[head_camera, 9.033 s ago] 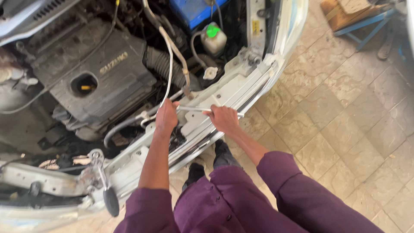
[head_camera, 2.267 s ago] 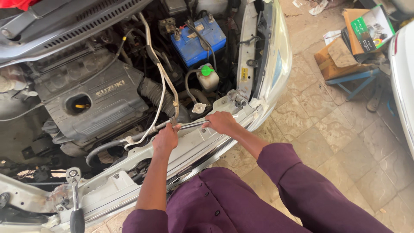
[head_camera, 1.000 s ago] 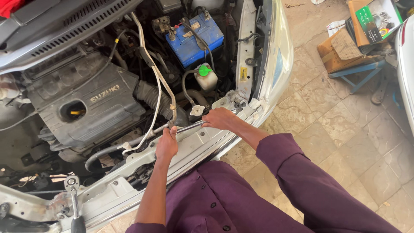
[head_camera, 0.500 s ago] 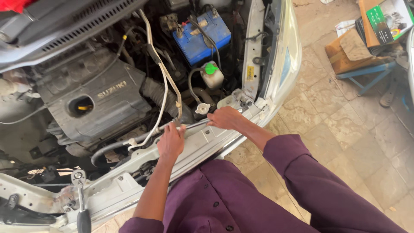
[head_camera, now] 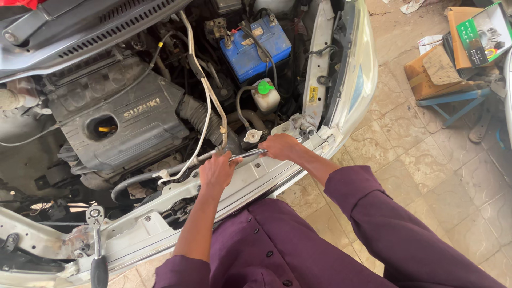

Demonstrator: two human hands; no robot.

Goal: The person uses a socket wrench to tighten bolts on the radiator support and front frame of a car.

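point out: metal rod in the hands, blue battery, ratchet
rod (head_camera: 246,155), head view, bare stretch between the hands
battery (head_camera: 255,49), head view, blue top face
ratchet (head_camera: 96,216), head view, round head, resting on the front panel

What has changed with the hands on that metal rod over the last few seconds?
The left hand slid a little toward the right hand along the thin metal rod. Both hands kept their grip on it; the ratchet on the front panel stayed put.

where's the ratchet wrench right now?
Head view, lower left: the ratchet wrench rests on the car's front crossmember, left of the left hand, untouched by either hand.
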